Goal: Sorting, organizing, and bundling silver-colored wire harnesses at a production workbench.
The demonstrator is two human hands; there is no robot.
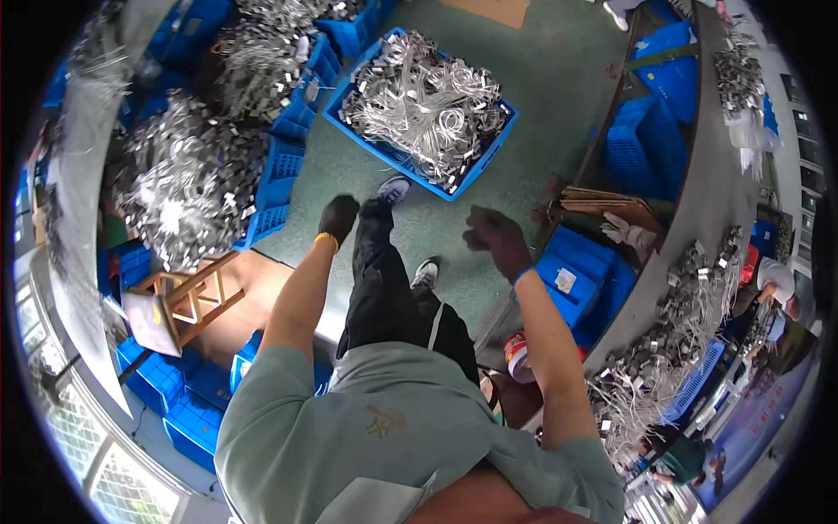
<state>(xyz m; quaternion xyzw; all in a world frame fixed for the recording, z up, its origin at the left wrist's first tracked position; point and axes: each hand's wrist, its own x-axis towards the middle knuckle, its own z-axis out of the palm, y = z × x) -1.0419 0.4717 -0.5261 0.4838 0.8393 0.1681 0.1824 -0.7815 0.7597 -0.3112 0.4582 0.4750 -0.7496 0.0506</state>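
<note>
- Blue crate: stands on the green floor, ahead of both hands, set obliquely to the person.
- Cables: silvery-white, loosely coiled and heaped in the blue crate, with dark and pale connectors toward the edges of the heap.
- Left hand: dark-gloved, with a yellow band at the wrist; suspended below the near left side of the blue crate in the view, apart from it. Fingers point downward; grip width cannot be told from this angle.
- Right hand: dark-gloved, with a blue edge at the wrist; suspended right of the legs. Grip moderately wide, fingers bent and parted.
- Left shoe: placed forward, near the blue crate. Right shoe: placed farther back.
- Left side: a large cable pile rises beside blue baskets; a wooden stool lies tilted below it in the view.
- Right side: a long surface carries a second cable heap. Alongside its inner edge are a blue bin, nearest the right hand, and flat cardboard with a pale glove on it.
- Red-and-white bucket: positioned beside the right forearm in the view.
</note>
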